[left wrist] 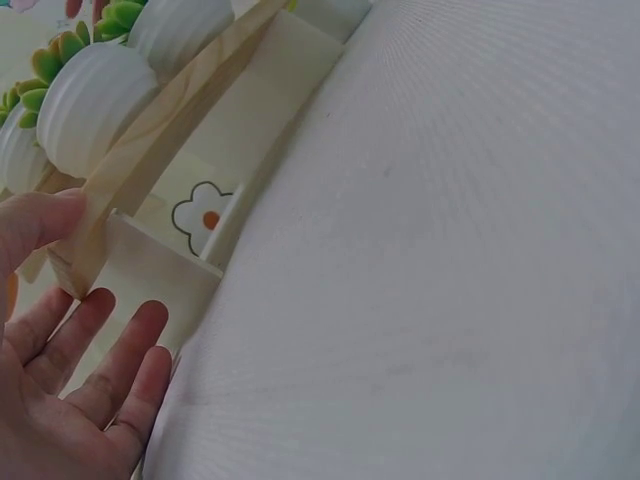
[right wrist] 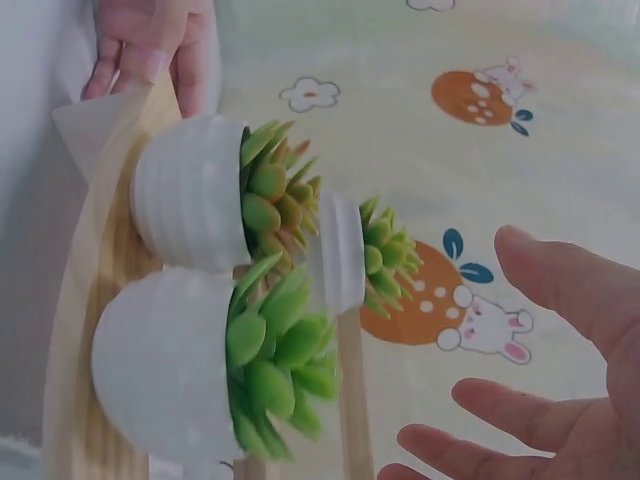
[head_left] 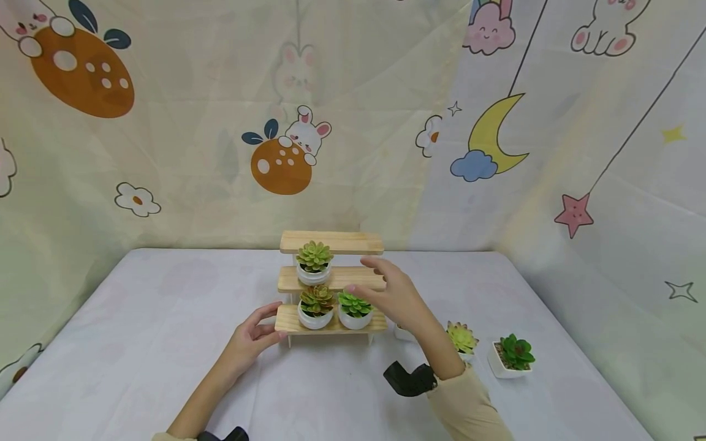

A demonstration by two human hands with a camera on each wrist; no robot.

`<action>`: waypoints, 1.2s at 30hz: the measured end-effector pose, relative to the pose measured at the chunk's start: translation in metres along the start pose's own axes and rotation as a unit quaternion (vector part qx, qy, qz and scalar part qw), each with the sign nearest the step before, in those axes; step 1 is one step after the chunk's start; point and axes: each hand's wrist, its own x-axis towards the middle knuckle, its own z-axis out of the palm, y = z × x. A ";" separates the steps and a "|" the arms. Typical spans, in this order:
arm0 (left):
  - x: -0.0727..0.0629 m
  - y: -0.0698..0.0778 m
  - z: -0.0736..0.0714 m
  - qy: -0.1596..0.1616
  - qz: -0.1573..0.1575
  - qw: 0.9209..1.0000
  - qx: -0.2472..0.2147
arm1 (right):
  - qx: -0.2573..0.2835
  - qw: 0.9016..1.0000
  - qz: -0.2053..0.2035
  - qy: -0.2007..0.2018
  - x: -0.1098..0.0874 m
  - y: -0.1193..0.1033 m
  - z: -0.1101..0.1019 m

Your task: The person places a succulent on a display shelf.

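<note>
Stand (head_left: 344,277) with three pale wooden planks on white supports, count one, sat on a table (head_left: 165,343) covered in white cloth, towards its far edge. Planks were stepped, rising to the back: bottom plank (head_left: 336,331), middle plank (head_left: 351,275), top plank (head_left: 331,242).

Potted succulents on the stand: three, all in round white ribbed pots. Middle plank held one, a yellow-green rosette succulent (head_left: 314,263), left of centre. Bottom plank held two side by side: a reddish-green succulent (head_left: 316,308) on the left, a bright green succulent (head_left: 355,308) on the right.

Hands: two. Left hand (head_left: 254,337) gripped the left end of the bottom plank, thumb on the upper face, fingertips at the lower edge, outer fingers spread. Right hand (head_left: 394,294) was open, thumb and fingers apart, hovering by the stand's right side near the bright green succulent; the right wrist view showed a gap between them.

Pots on the table, right of the stand: three. One white pot (head_left: 404,334) was mostly behind the right forearm, contents hidden. One yellow-green succulent with reddish tips (head_left: 462,337) was partly covered by the arm. One dark green succulent in a square white pot (head_left: 513,355) stood farthest right.

Beige sleeves: two, right one (head_left: 469,404) showing more. Black wrist pieces: two, right one (head_left: 410,378) clearer. Pale cartoon-print cloth (head_left: 375,122) hung behind, bearing two bunny-on-orange-fruit prints, one yellow moon (head_left: 485,131), one pink star (head_left: 575,214).
</note>
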 end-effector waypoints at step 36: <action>-0.002 0.004 0.000 -0.004 -0.019 1.000 -0.011 | -0.081 0.987 0.135 0.020 -0.076 0.110 -0.063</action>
